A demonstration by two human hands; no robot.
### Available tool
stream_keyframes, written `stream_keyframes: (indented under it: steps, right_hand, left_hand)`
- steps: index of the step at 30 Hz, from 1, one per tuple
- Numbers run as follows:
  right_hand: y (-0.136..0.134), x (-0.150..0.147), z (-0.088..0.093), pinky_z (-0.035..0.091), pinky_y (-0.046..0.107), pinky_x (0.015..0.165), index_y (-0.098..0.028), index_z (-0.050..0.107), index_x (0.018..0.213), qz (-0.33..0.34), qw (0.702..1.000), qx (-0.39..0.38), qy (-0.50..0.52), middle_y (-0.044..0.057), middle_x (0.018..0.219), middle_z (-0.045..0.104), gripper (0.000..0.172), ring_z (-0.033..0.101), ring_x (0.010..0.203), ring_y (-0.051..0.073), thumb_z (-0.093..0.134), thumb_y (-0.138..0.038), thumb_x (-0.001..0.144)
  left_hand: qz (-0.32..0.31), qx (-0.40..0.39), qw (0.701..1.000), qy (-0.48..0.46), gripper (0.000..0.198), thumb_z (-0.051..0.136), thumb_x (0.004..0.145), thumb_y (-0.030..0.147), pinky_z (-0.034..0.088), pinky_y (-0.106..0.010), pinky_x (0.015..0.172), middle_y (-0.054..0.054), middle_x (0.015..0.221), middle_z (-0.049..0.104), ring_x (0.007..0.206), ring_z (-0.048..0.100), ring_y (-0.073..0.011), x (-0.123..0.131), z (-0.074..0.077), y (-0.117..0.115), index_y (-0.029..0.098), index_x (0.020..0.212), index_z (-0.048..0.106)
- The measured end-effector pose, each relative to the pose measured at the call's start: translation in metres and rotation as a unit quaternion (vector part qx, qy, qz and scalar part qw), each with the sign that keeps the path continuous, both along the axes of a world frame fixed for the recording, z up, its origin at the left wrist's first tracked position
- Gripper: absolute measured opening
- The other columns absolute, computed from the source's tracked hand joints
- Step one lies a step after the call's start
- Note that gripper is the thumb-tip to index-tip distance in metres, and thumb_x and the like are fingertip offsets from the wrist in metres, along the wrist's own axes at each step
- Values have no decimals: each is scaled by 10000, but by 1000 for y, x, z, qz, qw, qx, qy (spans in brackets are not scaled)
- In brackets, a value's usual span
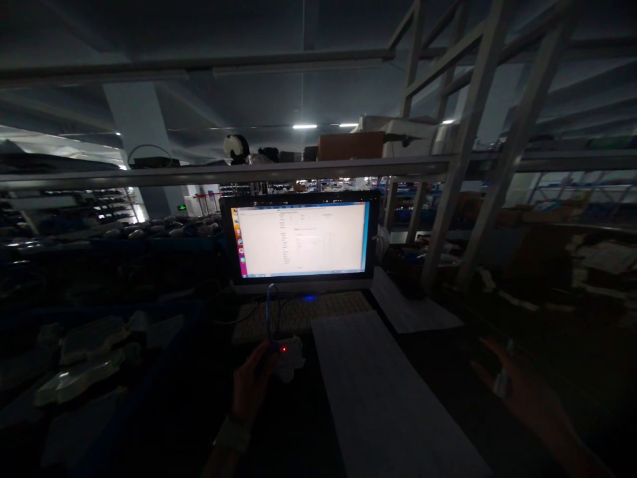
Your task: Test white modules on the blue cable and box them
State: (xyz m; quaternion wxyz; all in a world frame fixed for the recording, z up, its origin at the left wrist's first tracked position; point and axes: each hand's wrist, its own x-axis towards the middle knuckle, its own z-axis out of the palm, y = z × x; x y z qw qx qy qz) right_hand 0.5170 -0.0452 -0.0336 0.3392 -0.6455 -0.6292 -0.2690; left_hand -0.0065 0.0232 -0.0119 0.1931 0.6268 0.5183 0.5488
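Observation:
My left hand (253, 380) is closed at the left edge of a small pale device (292, 357) with a lit red light. A blue cable (269, 312) arches up from beside my fingertips, where it seems to join the device; the join itself is too dark to make out. Off to the right, my right hand (522, 388) is raised over the dark tabletop. Between its fingers is a slim whitish thing (501, 382) that looks like a pen, its outline blurred. Behind the device lies a keyboard (343, 304), below a lit monitor (303, 242) showing a mostly white window.
A long white sheet (383, 392) lies between my hands, with another paper (418, 311) behind it. At left, a blue bin (186, 345) holds several pale plastic housings (82, 382). A shelf (199, 174) spans above the monitor, carrying a brown box (351, 146). Metal posts (462, 146) stand at right.

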Motion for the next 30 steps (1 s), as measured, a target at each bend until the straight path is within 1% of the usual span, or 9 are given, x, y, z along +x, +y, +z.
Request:
stream_keyframes:
  steps: [5, 10, 15, 17, 19, 21, 24, 27, 30]
  right_hand:
    - [0, 0, 1, 523, 447, 767, -265, 480, 1182, 3, 1000, -10, -6, 137, 1084, 632, 474, 627, 944, 322, 506, -476, 759]
    - [-1, -3, 5, 524, 453, 758, -251, 512, 1139, -5, 1000, 0, -17, 143, 1047, 643, 442, 631, 932, 326, 483, -488, 767]
    - [0, -1, 2, 527, 455, 763, -230, 508, 1140, -9, 1000, -12, -3, 136, 1057, 638, 456, 632, 938, 328, 471, -501, 775]
    - [1, 0, 2, 528, 450, 759, -217, 512, 1139, -14, 1000, -15, -2, 142, 1057, 638, 468, 632, 933, 329, 473, -510, 776]
    - [0, -1, 3, 526, 440, 761, -216, 512, 1142, -17, 1000, -21, 3, 141, 1071, 634, 468, 632, 932, 322, 470, -512, 783]
    - [-1, -3, 5, 519, 431, 773, -216, 515, 1143, -21, 999, -27, 10, 137, 1082, 631, 456, 630, 935, 312, 464, -502, 791]
    - [-4, -8, 9, 501, 439, 805, -192, 529, 1135, -22, 999, -20, 14, 140, 1068, 635, 450, 624, 933, 303, 466, -482, 796]
    - [-7, -14, 13, 487, 454, 823, -168, 543, 1120, -9, 1000, -3, 21, 148, 1065, 637, 446, 611, 956, 302, 463, -470, 801]
    - [-7, -28, 23, 470, 452, 858, -165, 547, 1121, 10, 998, 13, 60, 148, 1093, 629, 439, 595, 999, 294, 466, -464, 809]
  left_hand:
    - [0, -8, 1000, -3, 422, 560, 724, 526, 543, -354, 830, -56, 1022, 695, 947, 653, -242, 1, -1, 1, 211, 981, 673]
    - [5, -6, 1000, -7, 447, 554, 725, 555, 562, -346, 786, -65, 1008, 698, 923, 661, -242, -1, -6, 3, 207, 979, 675]
    - [10, 28, 1000, 8, 431, 549, 747, 537, 559, -349, 796, -73, 1007, 698, 921, 662, -236, 1, -5, 3, 197, 982, 669]
    - [15, 57, 998, 24, 399, 546, 759, 512, 558, -346, 795, -74, 1003, 699, 917, 663, -230, 2, -3, 1, 200, 975, 669]
    - [46, 102, 993, 29, 358, 552, 763, 486, 548, -348, 815, -76, 1000, 697, 927, 658, -225, 2, 1, -1, 202, 948, 669]
    - [104, 131, 986, 16, 335, 568, 754, 470, 538, -351, 825, -84, 987, 695, 928, 653, -225, -1, 5, -4, 195, 920, 663]
    - [190, 110, 975, -11, 369, 580, 734, 484, 540, -345, 767, -98, 925, 695, 857, 660, -224, -6, 11, -6, 168, 912, 647]
    - [221, 80, 971, -32, 416, 566, 722, 502, 534, -333, 705, -98, 878, 689, 782, 658, -214, -11, 12, -4, 149, 931, 630]
    - [230, 74, 970, -39, 418, 558, 712, 495, 520, -333, 711, -102, 893, 680, 793, 647, -212, -13, 10, 0, 146, 932, 621]
